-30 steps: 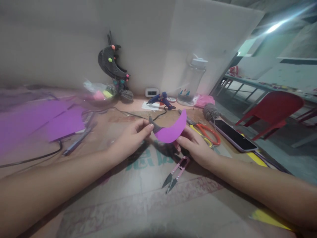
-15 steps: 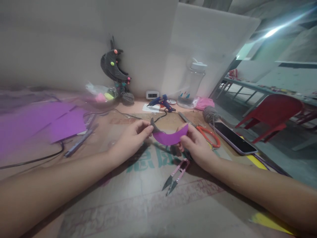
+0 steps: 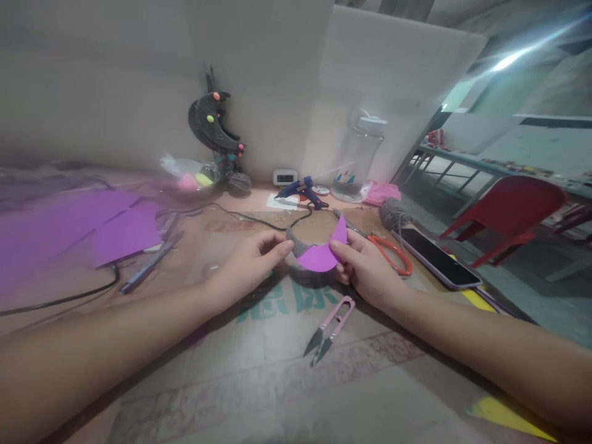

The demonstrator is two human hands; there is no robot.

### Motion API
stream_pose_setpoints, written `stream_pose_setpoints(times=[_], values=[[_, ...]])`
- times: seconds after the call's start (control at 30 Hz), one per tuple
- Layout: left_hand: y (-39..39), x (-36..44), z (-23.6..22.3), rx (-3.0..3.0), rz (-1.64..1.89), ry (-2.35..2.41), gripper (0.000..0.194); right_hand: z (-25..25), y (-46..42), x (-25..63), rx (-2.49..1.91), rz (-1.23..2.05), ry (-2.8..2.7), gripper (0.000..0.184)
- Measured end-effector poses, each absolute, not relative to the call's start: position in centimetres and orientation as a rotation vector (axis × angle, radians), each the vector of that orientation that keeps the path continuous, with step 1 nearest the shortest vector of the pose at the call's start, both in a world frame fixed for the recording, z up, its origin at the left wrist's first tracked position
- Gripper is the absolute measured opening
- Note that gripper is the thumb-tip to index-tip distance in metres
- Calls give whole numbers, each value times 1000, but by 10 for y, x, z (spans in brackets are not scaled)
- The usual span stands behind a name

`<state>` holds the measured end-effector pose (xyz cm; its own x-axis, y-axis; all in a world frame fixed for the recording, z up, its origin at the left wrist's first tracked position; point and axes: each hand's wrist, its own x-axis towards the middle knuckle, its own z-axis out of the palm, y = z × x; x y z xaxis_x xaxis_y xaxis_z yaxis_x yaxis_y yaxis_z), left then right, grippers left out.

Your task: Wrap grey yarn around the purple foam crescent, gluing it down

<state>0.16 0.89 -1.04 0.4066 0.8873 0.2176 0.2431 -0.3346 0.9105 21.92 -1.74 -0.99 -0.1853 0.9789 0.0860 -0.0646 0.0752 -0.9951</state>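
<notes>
Between my hands, above the cardboard-covered table, is a purple paper crescent (image 3: 319, 259) with a dark grey fuzzy crescent (image 3: 298, 244) against it at the left. My left hand (image 3: 266, 256) pinches the grey piece's left end between thumb and fingers. My right hand (image 3: 367, 262) grips the purple crescent near its right tip, thumb in front. How far the two layers are joined I cannot tell. Pink thread snips (image 3: 330, 330) lie on the cardboard just below my right hand. Orange-handled scissors (image 3: 391, 254) rest beyond that hand, partly hidden by it.
A blue glue gun (image 3: 303, 191) with a black cord stands at the back. Purple sheets (image 3: 124, 231) lie left. A grey crescent ornament (image 3: 208, 123) stands near the wall. A clear bottle (image 3: 358, 157), grey yarn (image 3: 394, 214) and a phone (image 3: 439, 258) are on the right.
The purple crescent's right tip has turned upward and its curve looks tighter. My right hand has shifted its hold inward from the tip. My left hand has moved slightly right.
</notes>
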Motion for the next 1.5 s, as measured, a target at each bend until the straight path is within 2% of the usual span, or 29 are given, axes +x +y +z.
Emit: stream_pose_setpoints(times=[0.2,0.4,0.53,0.7,0.97,1.1,1.3,1.5], values=[[6,1,-6,1838,875,1017,33,-12,-16,221,-1009,1334,-1322,21],[3,4,-3,1779,925,1008,26,-9,-18,217,-1053,1264,-1417,26],[5,5,-5,1773,965,989,24,-4,-24,212,-1169,996,-1668,26],[10,4,-7,1858,934,1008,26,-4,-31,213,-1181,477,-1949,11],[6,4,-5,1820,852,1009,36,-8,-31,220,-1111,270,-2157,10],[6,4,-4,1852,888,996,32,-8,-31,222,-978,162,-2308,21],[6,6,-2,1781,949,1021,23,-8,-34,219,-930,211,-2381,24],[6,6,-2,1719,1025,1039,23,-9,-37,219,-1090,391,-2119,10]])
